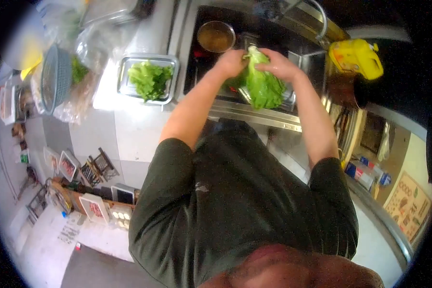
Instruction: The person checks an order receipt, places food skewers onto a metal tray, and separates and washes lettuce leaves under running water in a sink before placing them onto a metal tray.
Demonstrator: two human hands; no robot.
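A head of green leafy lettuce (265,89) hangs over the dark sink area, its pale stem end up and its leaves toward my body. My right hand (281,66) is closed around its upper right side. At the stem end, my left hand (233,63) is closed with its fingertips against the lettuce's left edge; the fingers are partly hidden. To the left, torn green leaves (150,80) lie in a rectangular metal tray (121,91) on the counter. A round bowl of brownish contents (216,37) is just beyond my left hand.
A yellow jug (357,57) stands at the right beside a curved metal faucet (324,21). Clear plastic bags (98,43) and a grey-blue basket (56,79) are at the far left. The metal counter edge (254,113) runs before my body.
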